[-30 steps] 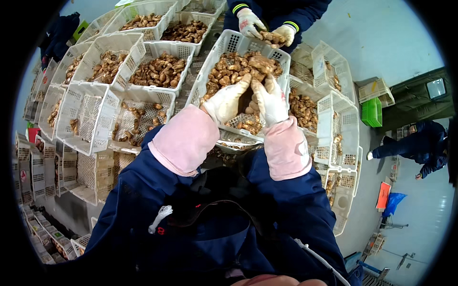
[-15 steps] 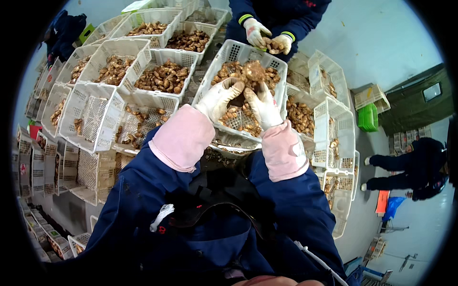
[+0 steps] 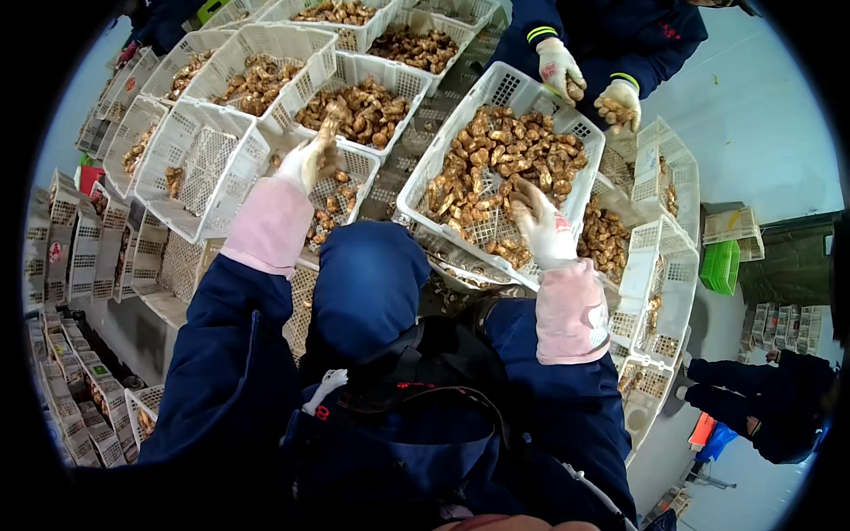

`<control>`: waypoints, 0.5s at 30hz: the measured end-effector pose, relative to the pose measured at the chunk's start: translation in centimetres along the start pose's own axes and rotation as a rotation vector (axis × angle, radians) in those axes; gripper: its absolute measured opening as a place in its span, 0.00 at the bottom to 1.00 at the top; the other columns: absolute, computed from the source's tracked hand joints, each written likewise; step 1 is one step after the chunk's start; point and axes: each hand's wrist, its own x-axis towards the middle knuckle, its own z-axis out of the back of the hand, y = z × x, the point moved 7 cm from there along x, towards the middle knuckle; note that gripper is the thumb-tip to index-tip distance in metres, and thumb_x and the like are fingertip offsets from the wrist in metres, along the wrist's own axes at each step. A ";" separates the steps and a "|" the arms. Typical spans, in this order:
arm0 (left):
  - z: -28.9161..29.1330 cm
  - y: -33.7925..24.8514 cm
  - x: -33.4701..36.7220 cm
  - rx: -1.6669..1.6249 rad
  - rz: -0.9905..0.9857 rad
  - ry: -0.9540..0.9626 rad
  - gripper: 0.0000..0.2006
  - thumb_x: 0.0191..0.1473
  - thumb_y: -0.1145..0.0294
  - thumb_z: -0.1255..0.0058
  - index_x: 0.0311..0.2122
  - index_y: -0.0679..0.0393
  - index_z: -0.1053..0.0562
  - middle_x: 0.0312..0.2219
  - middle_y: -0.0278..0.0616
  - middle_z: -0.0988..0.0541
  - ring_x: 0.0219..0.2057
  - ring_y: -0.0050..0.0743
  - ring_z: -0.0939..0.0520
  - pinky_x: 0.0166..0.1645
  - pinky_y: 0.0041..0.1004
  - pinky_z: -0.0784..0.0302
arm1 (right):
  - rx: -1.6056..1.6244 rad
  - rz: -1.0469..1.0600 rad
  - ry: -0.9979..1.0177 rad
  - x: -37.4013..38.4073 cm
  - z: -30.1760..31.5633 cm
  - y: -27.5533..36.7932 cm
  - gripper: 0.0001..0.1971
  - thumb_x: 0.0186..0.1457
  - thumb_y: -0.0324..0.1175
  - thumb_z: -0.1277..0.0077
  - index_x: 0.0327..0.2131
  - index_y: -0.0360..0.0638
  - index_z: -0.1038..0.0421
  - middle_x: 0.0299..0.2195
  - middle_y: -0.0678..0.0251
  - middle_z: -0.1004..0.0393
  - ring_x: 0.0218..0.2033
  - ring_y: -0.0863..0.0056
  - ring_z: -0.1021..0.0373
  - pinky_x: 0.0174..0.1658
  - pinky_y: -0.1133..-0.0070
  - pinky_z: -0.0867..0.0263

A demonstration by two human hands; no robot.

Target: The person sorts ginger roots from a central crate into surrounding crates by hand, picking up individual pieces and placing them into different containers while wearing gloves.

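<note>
My left hand (image 3: 306, 165), in a white glove, reaches left over the front of a crate. Its fingers are closed and slightly blurred around a tan mushroom (image 3: 336, 112) at the fingertips. My right hand (image 3: 542, 227), gloved too, is low over the large white crate (image 3: 410, 196) in front of me. Its fingers are apart and curved down by the brown mushrooms (image 3: 518, 150) in there, with nothing visibly held. Bare mesh bottom shows in part of this crate. Behind the left hand stands a white crate (image 3: 416, 81) of mushrooms (image 3: 359, 108).
Across the large crate, a co-worker's gloved hands (image 3: 560, 66) hold a mushroom. More white crates (image 3: 199, 164) with mushrooms stand to the left and right. A green crate (image 3: 720, 267) stands at the far right, near another person (image 3: 761, 398). Stacked crates (image 3: 66, 230) line the left.
My hands have parted from the mushroom held between them. The left has swung left to the neighbouring crates; the right has lowered into the large crate. The view has shifted.
</note>
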 end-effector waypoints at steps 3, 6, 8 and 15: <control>1.7 6.2 4.2 -0.046 0.212 0.030 0.21 0.60 0.49 0.53 0.49 0.56 0.30 0.43 0.41 0.24 0.40 0.33 0.22 0.43 0.33 0.27 | -0.102 -0.086 0.208 0.1 -2.2 -1.2 0.24 0.60 0.39 0.54 0.57 0.40 0.39 0.50 0.52 0.28 0.50 0.59 0.30 0.52 0.72 0.35; -3.8 6.6 5.4 -0.196 0.146 0.033 0.27 0.62 0.48 0.58 0.60 0.54 0.37 0.58 0.47 0.33 0.54 0.40 0.28 0.62 0.38 0.40 | -0.480 0.059 0.234 -1.0 -1.6 -1.1 0.24 0.60 0.43 0.56 0.57 0.43 0.37 0.52 0.54 0.30 0.51 0.56 0.31 0.53 0.71 0.36; -5.1 4.3 5.3 -0.117 0.144 0.052 0.26 0.64 0.54 0.58 0.60 0.59 0.40 0.57 0.48 0.33 0.57 0.42 0.31 0.58 0.40 0.33 | -0.375 -0.096 0.256 0.0 -0.1 -3.1 0.24 0.60 0.41 0.55 0.57 0.43 0.37 0.50 0.54 0.28 0.50 0.59 0.30 0.52 0.72 0.35; -12.1 -4.4 -1.4 -0.127 -0.019 0.356 0.25 0.63 0.54 0.57 0.57 0.63 0.35 0.54 0.48 0.30 0.54 0.39 0.28 0.57 0.35 0.32 | -0.461 -0.333 -0.050 0.2 8.4 -8.4 0.23 0.56 0.38 0.52 0.54 0.40 0.33 0.43 0.57 0.23 0.43 0.68 0.25 0.44 0.78 0.31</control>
